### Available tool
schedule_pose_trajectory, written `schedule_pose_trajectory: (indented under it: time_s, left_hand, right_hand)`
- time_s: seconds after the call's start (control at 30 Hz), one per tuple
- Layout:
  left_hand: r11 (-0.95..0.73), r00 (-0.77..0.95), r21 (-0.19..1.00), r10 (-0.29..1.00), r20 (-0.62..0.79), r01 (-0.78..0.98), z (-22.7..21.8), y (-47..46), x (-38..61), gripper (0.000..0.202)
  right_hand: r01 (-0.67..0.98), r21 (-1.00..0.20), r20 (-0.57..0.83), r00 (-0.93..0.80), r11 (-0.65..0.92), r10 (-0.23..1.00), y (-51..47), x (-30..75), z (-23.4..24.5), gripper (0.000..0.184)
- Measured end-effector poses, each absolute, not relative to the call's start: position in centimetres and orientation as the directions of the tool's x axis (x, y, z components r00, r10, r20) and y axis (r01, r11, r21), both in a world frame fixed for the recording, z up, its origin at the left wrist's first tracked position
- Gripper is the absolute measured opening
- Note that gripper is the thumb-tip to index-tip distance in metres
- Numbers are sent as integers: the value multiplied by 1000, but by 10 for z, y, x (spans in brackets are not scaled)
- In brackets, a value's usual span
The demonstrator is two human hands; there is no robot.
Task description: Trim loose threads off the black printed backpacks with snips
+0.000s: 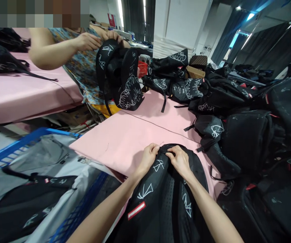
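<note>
A black backpack [150,212] with white scribbled drawings and a red-and-white label lies in front of me, partly on a pink-covered table [145,128]. Its far end is between my hands. My left hand [150,153] pinches the fabric at that end, fingers closed on the edge. Just to the right, my right hand [179,158] has thumb and fingers pressed together on the same part of the backpack. The exact bit under the fingertips is too small to make out.
Across the table a person [69,50] handles another black backpack [131,91]. Several more backpacks [246,131] are piled along the right. At lower left stands a blue crate [33,138] lined with grey plastic, with a black bag [33,199] inside. A red basket [142,68] sits farther back.
</note>
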State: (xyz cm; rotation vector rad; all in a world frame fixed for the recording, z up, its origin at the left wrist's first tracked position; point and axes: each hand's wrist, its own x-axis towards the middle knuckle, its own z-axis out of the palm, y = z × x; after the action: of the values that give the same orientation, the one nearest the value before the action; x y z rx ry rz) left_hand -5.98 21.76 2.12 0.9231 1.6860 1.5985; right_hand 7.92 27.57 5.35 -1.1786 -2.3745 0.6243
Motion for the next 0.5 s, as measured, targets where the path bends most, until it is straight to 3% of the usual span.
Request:
schedule_pose_trajectory:
  time_s: [0.17,0.27,0.33,0.4,0.5]
  left_hand:
    - [36,-570,993,821,33,109,16,216,-63,24]
    - [62,-609,987,792,42,149,10,209,-91,15]
    - [118,-651,957,754,88,265,9,204,-117,25]
    - [194,-652,881,742,156,431,13,205,-137,45]
    - [158,-531,824,825,192,545,27,230,-135,45]
  right_hand:
    - [642,-518,198,-553,565,809,272,74,56,13]
    - [571,-617,282,-482,542,830,277,98,63,15]
    - [538,-703,313,-352,464,882,280,129,63,21]
    - [537,-782,233,-218,316,948,275,163,55,37]
    - [445,-896,-83,-207,18,975,253,196,32,41]
